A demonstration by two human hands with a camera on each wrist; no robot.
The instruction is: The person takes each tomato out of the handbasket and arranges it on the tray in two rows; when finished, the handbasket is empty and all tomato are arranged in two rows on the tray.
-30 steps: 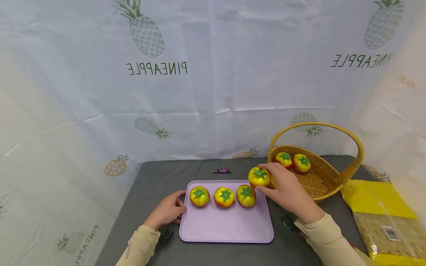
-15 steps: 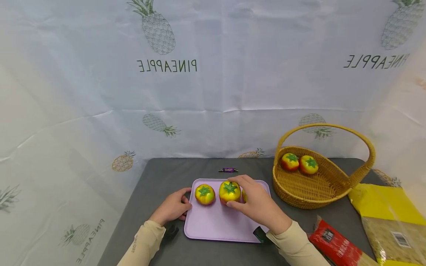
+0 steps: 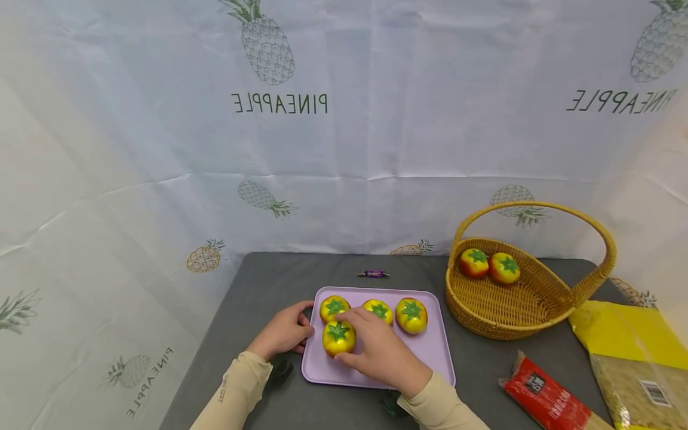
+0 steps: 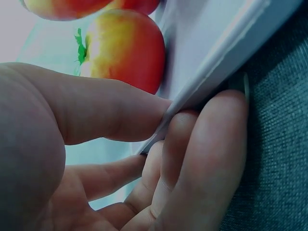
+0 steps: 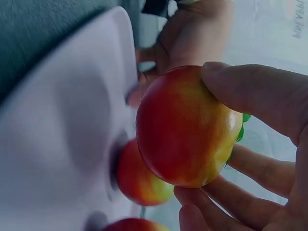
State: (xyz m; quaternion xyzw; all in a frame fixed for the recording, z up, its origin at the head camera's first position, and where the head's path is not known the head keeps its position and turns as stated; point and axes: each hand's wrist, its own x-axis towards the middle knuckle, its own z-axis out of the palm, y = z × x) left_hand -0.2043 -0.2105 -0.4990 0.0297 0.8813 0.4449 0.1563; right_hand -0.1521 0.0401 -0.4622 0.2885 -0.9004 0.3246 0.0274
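Note:
My right hand (image 3: 378, 352) grips a yellow-red toy tomato (image 3: 338, 337) (image 5: 185, 127) with a green top, over the front left of the lilac tray (image 3: 430, 358). Three more tomatoes (image 3: 411, 315) stand in a row at the tray's far side. My left hand (image 3: 283, 332) pinches the tray's left rim (image 4: 211, 77), thumb on top and fingers (image 4: 207, 144) underneath, in the left wrist view. A tomato (image 4: 122, 50) sits close to that hand.
A wicker basket (image 3: 516, 307) with a handle stands right of the tray and holds two tomatoes (image 3: 489, 266). A purple wrapped candy (image 3: 373, 274) lies behind the tray. A red packet (image 3: 545, 400) and a yellow bag (image 3: 626, 340) lie at the right. A pineapple-print cloth hangs behind.
My right hand carried a tomato from beside the basket leftward across the tray and down to its front left. My left hand stayed on the tray's rim.

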